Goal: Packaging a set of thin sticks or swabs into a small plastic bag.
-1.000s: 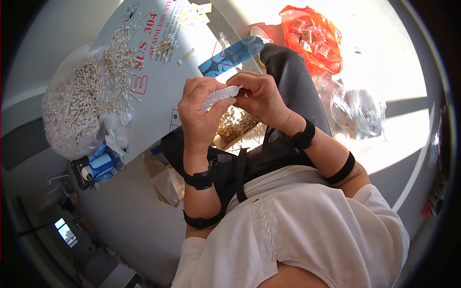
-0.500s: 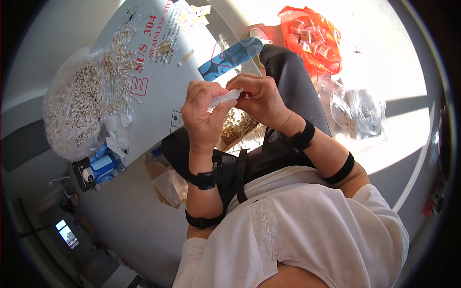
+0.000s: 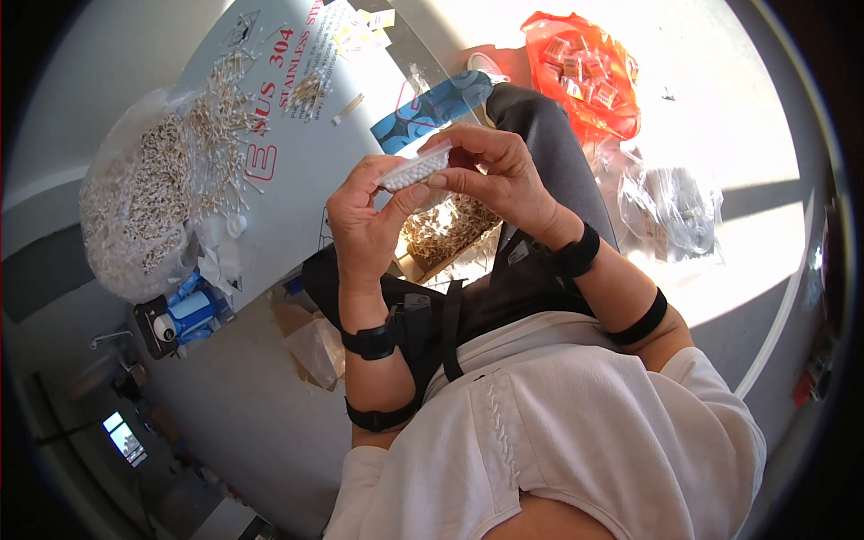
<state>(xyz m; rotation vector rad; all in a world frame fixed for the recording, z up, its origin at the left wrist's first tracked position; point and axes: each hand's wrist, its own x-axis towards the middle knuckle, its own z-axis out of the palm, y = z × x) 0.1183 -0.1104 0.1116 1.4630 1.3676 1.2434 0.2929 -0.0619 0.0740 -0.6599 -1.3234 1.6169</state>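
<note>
Between my two hands is a small clear bag of cotton swabs, its rows of round white tips showing through the plastic. My left hand pinches its left end, thumb along the lower edge. At the other end, my right hand grips the bag with thumb and fingers; some fingertips are hidden behind it. Below the hands, by my lap, a cardboard box holds a heap of loose cotton swabs.
A large clear bag full of swabs lies on the printed table, with loose swabs beside it. A blue bottle-like object stands at the table's near edge. On the floor are an orange bag of small packets and clear plastic bags.
The small bag has turned, so its face with the white swab tips now shows. My left hand has shifted slightly left, and my right fingers have moved along the bag's edge.
</note>
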